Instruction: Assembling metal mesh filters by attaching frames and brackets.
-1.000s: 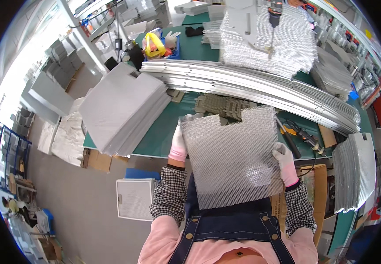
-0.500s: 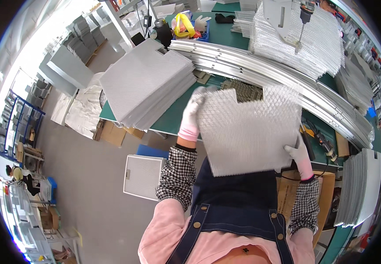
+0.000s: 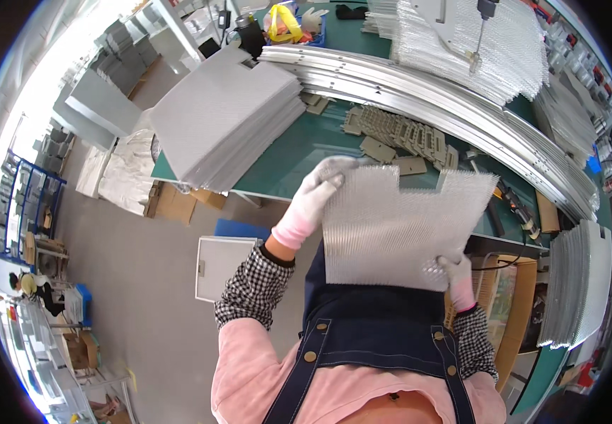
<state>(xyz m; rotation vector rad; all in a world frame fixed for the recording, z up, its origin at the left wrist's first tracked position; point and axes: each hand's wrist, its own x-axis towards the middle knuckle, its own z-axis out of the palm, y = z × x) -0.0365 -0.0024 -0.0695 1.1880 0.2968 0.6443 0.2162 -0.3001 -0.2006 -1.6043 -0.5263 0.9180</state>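
Observation:
Between my gloved hands is a silvery mesh sheet (image 3: 398,230) with a rectangular notch in its far edge. My left hand (image 3: 318,189) grips its upper left corner, thumb on top. My right hand (image 3: 456,277) pinches the lower right edge; the fingers beneath are hidden by the sheet. The sheet hangs in front of my dark apron, over the near edge of the green table (image 3: 270,166). Just beyond it lie several beige plastic clip-like parts (image 3: 405,134) in a row and loose. A thick stack of similar mesh sheets (image 3: 228,113) rests on the table to the left.
Long aluminium profiles (image 3: 391,81) run across the table behind the parts. A drill-like tool (image 3: 514,205) lies at the right, above an open cardboard box (image 3: 521,304). More sheets stand stacked (image 3: 574,283) at far right. A white-framed panel (image 3: 224,268) is on the floor at left.
The mesh sheet has come lower and nearer my body, tilting differently, so the beige parts behind it now show. Both hands moved with it, still gripping; the right shifted left and down.

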